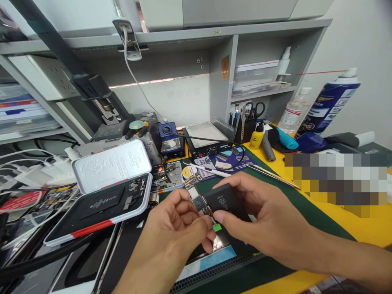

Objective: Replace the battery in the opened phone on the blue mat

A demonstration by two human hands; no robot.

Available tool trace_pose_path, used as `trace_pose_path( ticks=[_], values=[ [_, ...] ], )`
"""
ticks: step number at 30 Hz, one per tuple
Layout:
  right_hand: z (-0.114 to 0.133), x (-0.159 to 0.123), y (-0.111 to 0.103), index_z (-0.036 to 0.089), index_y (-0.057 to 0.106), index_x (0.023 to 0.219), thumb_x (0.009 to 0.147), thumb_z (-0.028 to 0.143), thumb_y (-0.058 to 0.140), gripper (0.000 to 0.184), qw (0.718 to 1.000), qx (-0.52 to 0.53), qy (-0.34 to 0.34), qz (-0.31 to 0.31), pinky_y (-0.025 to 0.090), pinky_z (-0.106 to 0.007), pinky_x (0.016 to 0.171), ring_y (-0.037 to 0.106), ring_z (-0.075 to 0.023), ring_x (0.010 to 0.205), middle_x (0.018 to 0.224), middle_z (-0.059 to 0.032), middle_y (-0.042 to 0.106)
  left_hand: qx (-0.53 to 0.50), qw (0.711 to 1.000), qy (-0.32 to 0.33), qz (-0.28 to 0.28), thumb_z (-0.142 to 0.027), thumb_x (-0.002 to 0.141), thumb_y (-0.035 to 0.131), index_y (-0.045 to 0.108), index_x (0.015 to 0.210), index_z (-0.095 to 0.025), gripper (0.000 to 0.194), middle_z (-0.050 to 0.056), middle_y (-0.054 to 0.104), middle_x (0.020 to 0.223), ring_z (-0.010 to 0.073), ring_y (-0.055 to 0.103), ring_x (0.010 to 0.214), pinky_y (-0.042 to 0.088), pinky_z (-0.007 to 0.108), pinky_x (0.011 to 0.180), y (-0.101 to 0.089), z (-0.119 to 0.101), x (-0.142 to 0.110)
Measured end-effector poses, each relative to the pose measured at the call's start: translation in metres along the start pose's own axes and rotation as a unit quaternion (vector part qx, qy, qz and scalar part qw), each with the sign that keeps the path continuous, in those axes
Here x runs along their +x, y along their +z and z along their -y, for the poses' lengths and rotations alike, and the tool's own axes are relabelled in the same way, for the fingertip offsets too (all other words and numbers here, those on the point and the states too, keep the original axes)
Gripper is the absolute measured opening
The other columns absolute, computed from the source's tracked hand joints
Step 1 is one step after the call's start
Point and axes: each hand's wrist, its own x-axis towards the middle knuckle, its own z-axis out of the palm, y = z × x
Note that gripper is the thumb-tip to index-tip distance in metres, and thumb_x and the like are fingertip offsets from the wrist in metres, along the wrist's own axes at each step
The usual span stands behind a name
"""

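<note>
My left hand (pixel 180 226) pinches a narrow phone logic board (pixel 198 201) between thumb and fingers, tilted above the green mat. A black phone battery (pixel 227 201) is in my right hand (pixel 260 216), gripped along its far side. The right thumb lies at the seam where board and battery meet; they touch or almost touch there, and whether a connector joins them I cannot tell. A bright green patch (pixel 217 227) shows at the board's lower end. Below the hands lies a metallic and blue piece (pixel 219 253), partly covered by them.
An open tin (pixel 112 204) with phone parts stands at left. Behind are a soldering station (pixel 199 152), a white pen-shaped iron (pixel 211 169) and tweezers (pixel 272 175). A yellow bottle (pixel 256 136) and a blue spray can (pixel 329 102) stand at right.
</note>
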Motion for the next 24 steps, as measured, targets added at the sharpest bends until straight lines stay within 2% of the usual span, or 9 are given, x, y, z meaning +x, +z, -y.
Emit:
trace_pose_path(
  ticks=[9,15,20,24],
  values=[
    [-0.001,-0.003,-0.001,0.022,0.061,0.101,0.090,0.022,0.069,0.014,1.000,0.014,0.009,0.009,0.054,-0.024,0.062,0.068,-0.0152,0.074,0.087,0.0016,0.069,0.013,1.000,0.007,-0.025,-0.028,0.074,0.082,0.058,0.084,-0.022,0.026,-0.002,0.065,0.071,0.0151,0.062,0.058,0.055,0.026,0.054,0.005,-0.002,0.001],
    [-0.001,0.002,-0.002,0.022,0.059,0.105,0.089,0.022,0.072,0.021,0.993,0.086,0.061,0.043,0.053,-0.021,0.059,0.067,-0.0131,0.071,0.081,0.0041,0.068,-0.001,0.997,0.031,-0.065,-0.028,0.071,0.082,0.060,0.080,-0.022,0.024,-0.002,0.064,0.067,0.0148,0.060,0.057,0.053,0.025,0.051,0.013,-0.002,-0.001],
    [0.001,0.003,-0.001,0.022,0.059,0.101,0.089,0.016,0.071,0.018,0.992,0.102,0.061,0.049,0.054,-0.017,0.066,0.069,-0.0099,0.078,0.084,0.0057,0.068,-0.021,0.997,0.026,-0.072,-0.025,0.067,0.084,0.058,0.076,-0.023,0.027,-0.003,0.064,0.067,0.0144,0.059,0.053,0.051,0.025,0.049,0.014,0.002,0.000],
    [0.002,0.004,-0.004,0.021,0.062,0.098,0.090,0.019,0.072,0.013,0.993,0.082,0.059,0.059,0.055,-0.018,0.069,0.069,-0.0106,0.081,0.084,0.0053,0.067,-0.018,0.998,0.024,-0.064,-0.026,0.068,0.083,0.060,0.077,-0.022,0.025,-0.002,0.064,0.065,0.0140,0.059,0.053,0.052,0.025,0.049,0.013,0.001,0.000]
  ],
)
